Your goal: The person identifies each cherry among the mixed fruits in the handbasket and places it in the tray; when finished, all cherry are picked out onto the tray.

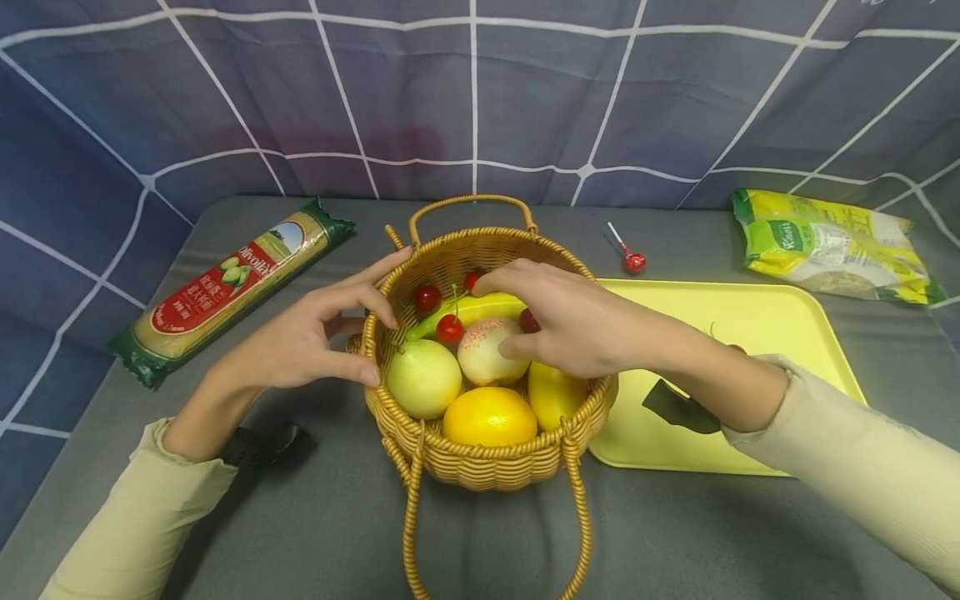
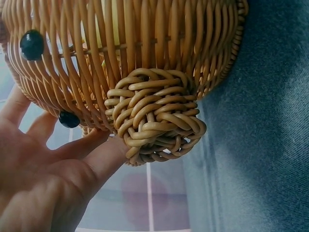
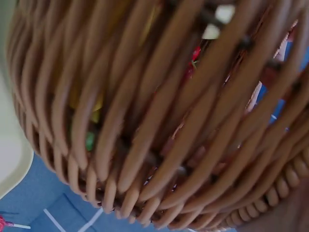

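In the head view a round wicker basket (image 1: 487,473) holds a pale green pear-like fruit (image 1: 424,379), a lemon (image 1: 490,417), a yellow fruit (image 1: 553,396), a pinkish peach (image 1: 491,352), a banana (image 1: 480,311) and several cherries (image 1: 450,328). My left hand (image 1: 307,333) grips its left rim, index finger bent over the edge and thumb at the rim. From the left wrist view, that hand (image 2: 53,179) lies against the outer weave beside a woven knob (image 2: 154,113). My right hand (image 1: 573,321) reaches inside, fingertips at a rear cherry, thumb over the peach; thumb and fingers stand apart.
A yellow tray (image 1: 780,317) lies right of the basket, a cherry on it partly behind my right forearm. Behind the tray are a red lollipop (image 1: 634,262) and a yellow-green Knorr bag (image 1: 832,246). A pasta pack (image 1: 232,287) lies left, before a tiled-pattern cloth backdrop (image 1: 420,92).
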{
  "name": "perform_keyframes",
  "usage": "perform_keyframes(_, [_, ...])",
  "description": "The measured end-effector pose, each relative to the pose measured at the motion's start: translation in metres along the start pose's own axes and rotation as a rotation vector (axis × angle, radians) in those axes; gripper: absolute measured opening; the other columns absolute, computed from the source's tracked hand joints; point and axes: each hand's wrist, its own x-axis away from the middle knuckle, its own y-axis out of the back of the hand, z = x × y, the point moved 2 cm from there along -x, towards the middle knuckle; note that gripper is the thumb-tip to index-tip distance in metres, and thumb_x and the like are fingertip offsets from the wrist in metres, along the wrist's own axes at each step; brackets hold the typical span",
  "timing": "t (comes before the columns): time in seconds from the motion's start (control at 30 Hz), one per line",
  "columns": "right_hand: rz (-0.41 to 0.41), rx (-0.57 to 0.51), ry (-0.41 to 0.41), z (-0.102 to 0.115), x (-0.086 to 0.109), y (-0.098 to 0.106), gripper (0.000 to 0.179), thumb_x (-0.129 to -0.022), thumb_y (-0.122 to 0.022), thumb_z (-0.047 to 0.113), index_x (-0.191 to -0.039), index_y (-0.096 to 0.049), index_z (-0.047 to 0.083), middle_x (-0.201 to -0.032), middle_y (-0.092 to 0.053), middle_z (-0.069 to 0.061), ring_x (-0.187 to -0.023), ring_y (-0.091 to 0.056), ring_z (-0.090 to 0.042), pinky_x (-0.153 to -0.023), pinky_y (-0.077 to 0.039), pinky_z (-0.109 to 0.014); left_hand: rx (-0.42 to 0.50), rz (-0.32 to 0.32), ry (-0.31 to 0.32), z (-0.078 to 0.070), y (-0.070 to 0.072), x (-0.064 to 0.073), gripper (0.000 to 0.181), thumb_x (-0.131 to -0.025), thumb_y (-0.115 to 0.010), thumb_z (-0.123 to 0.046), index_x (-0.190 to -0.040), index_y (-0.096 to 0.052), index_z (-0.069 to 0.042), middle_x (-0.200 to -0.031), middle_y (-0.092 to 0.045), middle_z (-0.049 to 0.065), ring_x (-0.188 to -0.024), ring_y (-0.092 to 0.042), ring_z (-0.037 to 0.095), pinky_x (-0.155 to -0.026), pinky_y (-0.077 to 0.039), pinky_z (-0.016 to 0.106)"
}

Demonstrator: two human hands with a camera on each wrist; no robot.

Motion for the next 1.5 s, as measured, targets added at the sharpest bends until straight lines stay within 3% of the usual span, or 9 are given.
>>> perform_keyframes(0.23, [0.162,0.059,-0.071,0.0,-0.013,-0.002,0.061,-0.089,-0.072,0.014,-0.143,-0.045,0.004,-0.14,-0.051,-0.011,-0.127,-0.045,-0.029,-0.108,-0.032,-0.045,-0.002,0.005,0.011,-0.001,0.0,0.0,0.035,-0.08,-0.081,-0.006,-0.106,-0.058,-0.003,-0.164,-0.015,-0.001,-0.146,-0.021,0.029,-0.097,-0.047,0.033])
perform_keyframes(0.47, [0.345,0.102,-0.087,-0.003,-0.023,-0.004,0.065,-0.09,-0.071,0.015,-0.145,-0.038,0.003,-0.111,-0.055,-0.009,-0.105,-0.049,-0.025,-0.093,-0.04,-0.04,0.001,0.004,0.01,-0.001,-0.001,0.0,0.034,-0.08,-0.081,-0.005,-0.105,-0.058,-0.003,-0.164,-0.015,-0.001,-0.146,-0.02,0.029,-0.098,-0.046,0.034])
perform_keyframes(0.63, [0.38,0.107,-0.111,-0.005,-0.025,-0.007,0.065,-0.091,-0.071,0.017,-0.144,-0.037,0.004,-0.099,-0.054,-0.007,-0.096,-0.05,-0.025,-0.087,-0.041,-0.039,0.0,0.001,0.013,-0.001,-0.001,-0.001,0.035,-0.079,-0.081,-0.004,-0.105,-0.058,-0.003,-0.164,-0.016,-0.001,-0.145,-0.022,0.03,-0.098,-0.047,0.035])
perform_keyframes(0.8, [0.323,0.095,-0.122,-0.008,-0.026,-0.01,0.061,-0.089,-0.071,0.012,-0.142,-0.041,0.005,-0.099,-0.057,-0.006,-0.095,-0.052,-0.024,-0.088,-0.042,-0.039,0.001,0.001,0.012,-0.002,-0.001,-0.001,0.034,-0.079,-0.081,-0.003,-0.105,-0.058,-0.003,-0.164,-0.016,0.0,-0.145,-0.022,0.03,-0.098,-0.046,0.035])
perform_keyframes(1.03, [0.137,0.168,-0.065,-0.009,-0.022,-0.009,0.049,-0.083,-0.064,0.0,-0.131,-0.058,0.006,-0.098,-0.059,-0.006,-0.092,-0.052,-0.023,-0.086,-0.042,-0.038,0.0,-0.002,0.011,-0.001,-0.002,0.0,0.034,-0.079,-0.081,-0.001,-0.105,-0.058,-0.004,-0.164,-0.015,0.0,-0.146,-0.02,0.029,-0.099,-0.046,0.035])
perform_keyframes(1.2, [0.043,0.141,-0.017,-0.01,-0.019,-0.009,0.04,-0.079,-0.06,-0.008,-0.117,-0.067,0.005,-0.096,-0.06,-0.006,-0.089,-0.053,-0.024,-0.084,-0.043,-0.038,-0.002,-0.005,0.007,-0.002,-0.002,0.0,0.034,-0.079,-0.081,-0.001,-0.105,-0.058,-0.003,-0.164,-0.015,0.0,-0.145,-0.021,0.029,-0.099,-0.046,0.034])
perform_keyframes(1.5, [-0.044,0.048,0.055,-0.008,-0.013,-0.008,0.032,-0.085,-0.064,-0.003,-0.116,-0.069,0.005,-0.113,-0.065,-0.007,-0.101,-0.056,-0.023,-0.093,-0.043,-0.039,-0.001,-0.003,0.005,-0.002,-0.002,0.0,0.034,-0.079,-0.081,-0.001,-0.104,-0.058,-0.004,-0.164,-0.015,0.0,-0.145,-0.021,0.03,-0.098,-0.046,0.035])
